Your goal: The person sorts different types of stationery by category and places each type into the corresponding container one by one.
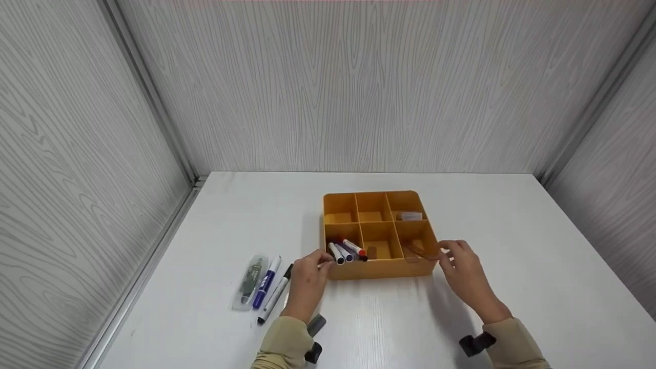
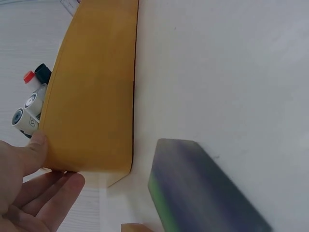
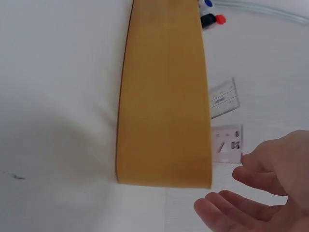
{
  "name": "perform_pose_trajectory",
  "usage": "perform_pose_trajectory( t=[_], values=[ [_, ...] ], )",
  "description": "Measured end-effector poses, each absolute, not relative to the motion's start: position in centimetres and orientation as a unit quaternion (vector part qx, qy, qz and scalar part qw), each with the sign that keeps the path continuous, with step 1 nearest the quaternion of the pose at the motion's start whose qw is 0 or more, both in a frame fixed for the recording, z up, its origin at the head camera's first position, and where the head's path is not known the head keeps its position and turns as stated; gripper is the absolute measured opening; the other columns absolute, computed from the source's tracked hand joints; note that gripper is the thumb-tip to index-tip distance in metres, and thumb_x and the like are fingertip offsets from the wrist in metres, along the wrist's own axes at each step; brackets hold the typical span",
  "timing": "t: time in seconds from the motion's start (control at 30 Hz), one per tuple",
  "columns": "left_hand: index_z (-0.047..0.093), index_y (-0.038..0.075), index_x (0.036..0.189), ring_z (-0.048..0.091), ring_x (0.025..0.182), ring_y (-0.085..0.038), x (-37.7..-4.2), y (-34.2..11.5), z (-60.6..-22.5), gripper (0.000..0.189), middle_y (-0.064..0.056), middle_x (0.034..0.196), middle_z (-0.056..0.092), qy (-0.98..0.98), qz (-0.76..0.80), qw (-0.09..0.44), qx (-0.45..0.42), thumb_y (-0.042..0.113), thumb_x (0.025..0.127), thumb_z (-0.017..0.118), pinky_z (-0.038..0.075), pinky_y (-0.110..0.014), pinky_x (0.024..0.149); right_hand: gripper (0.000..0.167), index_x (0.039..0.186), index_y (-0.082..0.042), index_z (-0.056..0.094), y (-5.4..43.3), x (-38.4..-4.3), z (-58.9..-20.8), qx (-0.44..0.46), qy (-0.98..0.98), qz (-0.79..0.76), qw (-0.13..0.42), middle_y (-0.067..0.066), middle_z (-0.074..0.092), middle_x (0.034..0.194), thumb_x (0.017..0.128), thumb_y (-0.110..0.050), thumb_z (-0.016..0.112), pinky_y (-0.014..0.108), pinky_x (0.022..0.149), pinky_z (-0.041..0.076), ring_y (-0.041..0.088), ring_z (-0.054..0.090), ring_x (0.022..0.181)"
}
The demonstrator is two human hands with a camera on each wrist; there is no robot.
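An orange organizer box [image 1: 379, 269] with several compartments sits on the white table. My left hand [image 1: 309, 279] pinches its front left corner, thumb at the rim and fingers against the side, as the left wrist view [image 2: 34, 186] shows. Capped markers [image 1: 348, 252] lean in the front left compartment beside that hand. At the front right corner, my right hand [image 1: 464, 271] has its thumb and fingers spread apart. In the right wrist view its thumb tip lies at the edge of a clear printed packet [image 3: 228, 145] that stands above the box rim.
Left of the box lie a clear pack [image 1: 251, 282] with a grey-green item, a blue-and-white marker [image 1: 266, 282] and a black-capped marker [image 1: 275, 294]. A small white block [image 1: 410, 216] sits in the back right compartment. Panel walls [image 1: 328, 87] enclose the table's back and sides.
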State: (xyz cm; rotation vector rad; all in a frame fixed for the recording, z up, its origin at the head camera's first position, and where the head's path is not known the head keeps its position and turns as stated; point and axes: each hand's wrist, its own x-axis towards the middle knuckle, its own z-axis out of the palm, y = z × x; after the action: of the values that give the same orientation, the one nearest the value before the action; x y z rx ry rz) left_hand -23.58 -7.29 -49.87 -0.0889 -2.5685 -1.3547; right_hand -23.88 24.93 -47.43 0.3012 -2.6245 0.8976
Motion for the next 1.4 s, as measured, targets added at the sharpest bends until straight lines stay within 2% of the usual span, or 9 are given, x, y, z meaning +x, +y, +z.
perform_pose_trajectory(
  t=[0.2, 0.33, 0.43, 0.67, 0.97, 1.17, 1.33, 1.4],
  values=[
    [0.07, 0.016, 0.093, 0.069, 0.09, -0.011, -23.6, -7.3, -49.8, 0.005, 0.004, 0.091, 0.074, -0.878, -0.463, 0.122, -0.033, 0.011, 0.091, 0.07, 0.059, -0.024, 0.076, 0.03, 0.122, 0.006, 0.061, 25.8, -24.5, -48.0, 0.078, -0.917, 0.377, 0.103, 0.024, 0.064, 0.12, 0.101, 0.002, 0.041, 0.042, 0.081, 0.057, 0.037, 0.066, 0.101],
    [0.07, 0.016, 0.093, 0.07, 0.091, -0.011, -23.6, -7.3, -49.8, 0.004, 0.004, 0.092, 0.074, -0.88, -0.458, 0.12, -0.029, 0.012, 0.091, 0.07, 0.059, -0.026, 0.078, 0.03, 0.125, 0.006, 0.06, 25.9, -24.6, -48.6, 0.072, -0.912, 0.397, 0.07, 0.023, 0.065, 0.122, 0.099, 0.002, 0.044, 0.046, 0.09, 0.057, 0.038, 0.065, 0.111],
    [0.071, 0.014, 0.094, 0.07, 0.092, -0.011, -23.7, -7.3, -49.9, 0.003, 0.004, 0.092, 0.075, -0.883, -0.453, 0.121, -0.033, 0.013, 0.091, 0.07, 0.059, -0.027, 0.079, 0.026, 0.12, 0.005, 0.064, 25.8, -24.6, -49.1, 0.079, -0.914, 0.389, 0.087, 0.021, 0.068, 0.119, 0.097, 0.0, 0.054, 0.044, 0.09, 0.057, 0.036, 0.067, 0.11],
    [0.07, 0.011, 0.093, 0.071, 0.09, -0.012, -23.9, -7.9, -50.1, 0.004, 0.002, 0.091, 0.075, -0.88, -0.454, 0.13, -0.048, 0.014, 0.092, 0.068, 0.059, -0.027, 0.078, 0.016, 0.106, -0.002, 0.073, 25.8, -24.4, -49.9, 0.107, -0.915, 0.36, 0.15, 0.012, 0.076, 0.102, 0.091, -0.002, 0.068, 0.038, 0.079, 0.06, 0.027, 0.074, 0.094],
    [0.07, 0.008, 0.091, 0.068, 0.082, -0.011, -24.0, -8.3, -49.8, 0.005, 0.002, 0.087, 0.074, -0.88, -0.453, 0.129, -0.058, 0.013, 0.091, 0.07, 0.056, -0.023, 0.07, 0.022, 0.109, -0.002, 0.072, 25.8, -24.4, -50.7, 0.155, -0.891, 0.386, 0.183, 0.017, 0.072, 0.115, 0.087, 0.001, 0.072, 0.036, 0.08, 0.059, 0.03, 0.071, 0.105],
    [0.069, 0.01, 0.097, 0.07, 0.098, -0.02, -23.8, -8.4, -49.1, 0.007, -0.004, 0.099, 0.074, -0.886, -0.449, 0.091, -0.066, 0.006, 0.093, 0.067, 0.059, -0.031, 0.082, 0.021, 0.106, -0.003, 0.074, 25.9, -24.4, -51.0, 0.144, -0.891, 0.385, 0.192, 0.018, 0.072, 0.116, 0.086, 0.002, 0.073, 0.039, 0.081, 0.059, 0.032, 0.071, 0.106],
    [0.062, 0.01, 0.116, 0.068, 0.11, -0.027, -23.2, -9.0, -48.2, 0.019, -0.011, 0.121, 0.069, -0.884, -0.46, 0.053, -0.059, 0.008, 0.097, 0.061, 0.058, -0.037, 0.09, 0.019, 0.103, -0.003, 0.075, 25.7, -24.5, -51.2, 0.142, -0.891, 0.384, 0.198, 0.019, 0.072, 0.114, 0.085, 0.001, 0.074, 0.041, 0.081, 0.058, 0.033, 0.071, 0.104],
    [0.059, 0.009, 0.121, 0.067, 0.11, -0.027, -22.8, -9.5, -47.8, 0.023, -0.013, 0.125, 0.067, -0.889, -0.451, 0.052, -0.061, 0.008, 0.098, 0.06, 0.057, -0.039, 0.091, 0.019, 0.103, -0.002, 0.075, 25.7, -24.5, -51.1, 0.142, -0.89, 0.386, 0.199, 0.019, 0.072, 0.114, 0.084, 0.001, 0.074, 0.041, 0.082, 0.058, 0.033, 0.071, 0.104]
  ],
)
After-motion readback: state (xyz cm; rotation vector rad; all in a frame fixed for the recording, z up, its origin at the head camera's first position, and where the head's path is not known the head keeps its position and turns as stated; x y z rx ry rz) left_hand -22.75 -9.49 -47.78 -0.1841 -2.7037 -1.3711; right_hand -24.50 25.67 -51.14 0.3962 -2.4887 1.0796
